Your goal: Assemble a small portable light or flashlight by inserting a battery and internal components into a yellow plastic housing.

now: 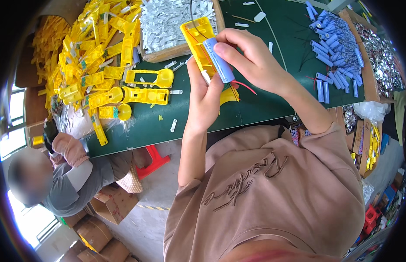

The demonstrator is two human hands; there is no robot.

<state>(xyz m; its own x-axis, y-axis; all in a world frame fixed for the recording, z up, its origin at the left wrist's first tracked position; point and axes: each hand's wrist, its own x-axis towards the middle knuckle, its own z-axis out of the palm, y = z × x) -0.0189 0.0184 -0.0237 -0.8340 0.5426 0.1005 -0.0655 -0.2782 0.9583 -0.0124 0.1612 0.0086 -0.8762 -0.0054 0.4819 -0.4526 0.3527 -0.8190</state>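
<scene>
Above the green table's front part, my left hand (200, 99) grips a long yellow plastic housing (195, 36), tilted, its hollow side showing. My right hand (251, 57) pinches the upper end of a blue cylindrical battery (219, 62), which lies along the open housing. My left thumb is close to the battery's lower end; whether it presses there I cannot tell. A red wire (245, 86) sticks out past that end, and dark thin wires hang near it. How far the battery sits inside the housing is hidden by my fingers.
Yellow housings (102, 52) are heaped at the left. A wooden-edged tray (168, 54) of small whitish strips stands behind my left hand. Blue wired batteries (334, 43) lie at the right, beside shiny metal parts (382, 59). A co-worker (85, 181) sits at left, near a red stool (154, 163).
</scene>
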